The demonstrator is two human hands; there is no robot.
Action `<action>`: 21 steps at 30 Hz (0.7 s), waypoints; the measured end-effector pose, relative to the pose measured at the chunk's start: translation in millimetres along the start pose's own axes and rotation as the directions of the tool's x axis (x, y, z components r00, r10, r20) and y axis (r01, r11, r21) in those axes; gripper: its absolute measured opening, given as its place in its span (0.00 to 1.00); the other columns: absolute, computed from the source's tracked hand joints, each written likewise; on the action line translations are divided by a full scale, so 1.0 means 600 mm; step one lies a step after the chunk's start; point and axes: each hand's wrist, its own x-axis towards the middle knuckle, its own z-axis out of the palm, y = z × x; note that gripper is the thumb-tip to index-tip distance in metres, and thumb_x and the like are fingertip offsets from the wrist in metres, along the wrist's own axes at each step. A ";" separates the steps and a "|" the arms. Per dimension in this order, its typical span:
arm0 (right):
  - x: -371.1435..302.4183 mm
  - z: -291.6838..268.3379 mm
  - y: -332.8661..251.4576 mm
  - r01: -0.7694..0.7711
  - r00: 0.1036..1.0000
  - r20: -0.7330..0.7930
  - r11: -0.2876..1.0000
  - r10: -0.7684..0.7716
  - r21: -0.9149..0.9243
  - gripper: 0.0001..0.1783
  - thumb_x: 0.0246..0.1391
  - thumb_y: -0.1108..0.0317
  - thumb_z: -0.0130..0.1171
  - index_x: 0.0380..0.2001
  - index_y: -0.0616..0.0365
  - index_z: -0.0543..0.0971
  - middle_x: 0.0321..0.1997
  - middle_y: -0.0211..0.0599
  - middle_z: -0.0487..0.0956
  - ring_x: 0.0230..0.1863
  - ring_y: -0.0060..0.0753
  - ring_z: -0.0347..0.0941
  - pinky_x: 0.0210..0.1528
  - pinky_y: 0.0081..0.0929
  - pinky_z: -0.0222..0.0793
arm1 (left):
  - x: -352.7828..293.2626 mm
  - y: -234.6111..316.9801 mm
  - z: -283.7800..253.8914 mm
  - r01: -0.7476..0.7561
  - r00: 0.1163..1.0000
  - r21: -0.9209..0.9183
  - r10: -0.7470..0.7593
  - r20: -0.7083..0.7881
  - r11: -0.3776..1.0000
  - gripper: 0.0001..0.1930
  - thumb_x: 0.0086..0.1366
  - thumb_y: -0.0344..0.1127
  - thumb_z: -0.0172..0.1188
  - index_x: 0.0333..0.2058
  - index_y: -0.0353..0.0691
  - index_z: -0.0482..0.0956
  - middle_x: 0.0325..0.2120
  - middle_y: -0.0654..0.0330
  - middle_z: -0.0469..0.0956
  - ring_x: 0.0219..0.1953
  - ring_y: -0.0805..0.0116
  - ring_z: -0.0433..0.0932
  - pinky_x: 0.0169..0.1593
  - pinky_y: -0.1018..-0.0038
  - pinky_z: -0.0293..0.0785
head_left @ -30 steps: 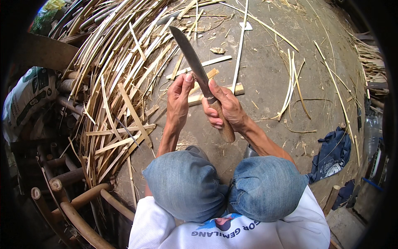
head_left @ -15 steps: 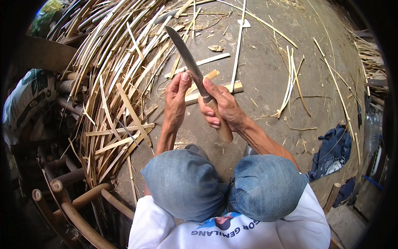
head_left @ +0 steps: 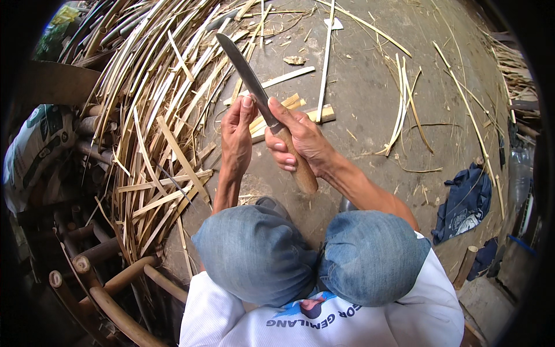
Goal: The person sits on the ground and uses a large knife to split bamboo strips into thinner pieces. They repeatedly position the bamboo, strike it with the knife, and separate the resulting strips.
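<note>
A large machete with a dark blade and a brown wooden handle is held in front of my knees, its tip pointing up to the far left. My right hand wraps round the handle, with the thumb lying along the base of the blade. Beside the blade's left edge is my left hand, its thumb and fingers pinched together; anything between them is too small to make out. Under the blade, a few short split bamboo pieces lie on the floor.
A big heap of split bamboo strips spreads over the left. Bamboo frame poles stand at the lower left. Thin strips are scattered to the right on the grey floor. A dark blue cloth lies at the right.
Both hands and the machete have shifted slightly left and away from me in the picture. The grip on the handle and the left-hand pinch look the same.
</note>
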 end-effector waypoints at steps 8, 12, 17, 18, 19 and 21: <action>0.012 -0.007 0.024 0.256 0.956 -0.029 0.876 -0.293 -0.408 0.27 0.65 0.42 0.53 0.44 0.58 0.80 0.18 0.25 0.72 0.11 0.12 0.64 0.11 0.14 0.61 | 0.002 -0.008 -0.005 0.039 0.999 -0.050 -0.038 0.020 0.998 0.15 0.74 0.46 0.53 0.39 0.39 0.78 0.33 0.65 0.75 0.39 0.78 0.69 0.48 0.73 0.66; 0.019 -0.008 0.028 0.355 0.901 -0.011 0.753 -0.433 -0.554 0.26 0.66 0.42 0.52 0.43 0.57 0.80 0.18 0.26 0.72 0.11 0.12 0.63 0.11 0.14 0.61 | 0.004 0.003 0.006 0.086 0.995 -0.116 -0.092 -0.046 0.989 0.22 0.70 0.56 0.57 0.36 0.39 0.78 0.29 0.67 0.72 0.36 0.77 0.67 0.46 0.75 0.62; 0.012 0.010 0.030 0.127 0.991 -0.041 0.992 -0.128 -0.013 0.21 0.67 0.43 0.50 0.45 0.49 0.74 0.18 0.23 0.69 0.11 0.14 0.64 0.11 0.16 0.63 | 0.011 0.011 0.006 0.122 0.974 -0.092 -0.138 -0.182 0.988 0.20 0.63 0.54 0.67 0.25 0.43 0.78 0.20 0.71 0.67 0.27 0.80 0.59 0.36 0.78 0.53; 0.010 0.013 0.029 0.103 0.994 -0.032 0.994 -0.102 0.043 0.20 0.67 0.43 0.49 0.43 0.48 0.73 0.18 0.24 0.70 0.11 0.14 0.64 0.11 0.16 0.63 | 0.013 0.016 0.008 0.131 0.973 -0.097 -0.147 -0.180 0.987 0.19 0.62 0.52 0.68 0.25 0.43 0.79 0.20 0.72 0.67 0.26 0.81 0.59 0.35 0.79 0.53; 0.009 0.015 0.029 0.078 0.997 -0.020 0.992 -0.076 0.099 0.20 0.67 0.42 0.49 0.41 0.47 0.72 0.18 0.24 0.70 0.11 0.15 0.64 0.11 0.16 0.63 | 0.013 0.022 0.011 0.134 0.969 -0.139 -0.160 -0.190 0.981 0.17 0.62 0.48 0.69 0.24 0.42 0.78 0.20 0.72 0.67 0.26 0.82 0.59 0.35 0.80 0.53; 0.012 0.015 0.029 0.100 0.995 -0.019 0.993 -0.099 0.064 0.20 0.67 0.42 0.49 0.41 0.46 0.73 0.18 0.24 0.69 0.11 0.15 0.65 0.11 0.16 0.63 | 0.012 0.035 0.019 0.112 0.967 -0.127 -0.138 -0.216 0.986 0.17 0.62 0.47 0.68 0.23 0.41 0.79 0.21 0.72 0.69 0.26 0.81 0.60 0.34 0.80 0.54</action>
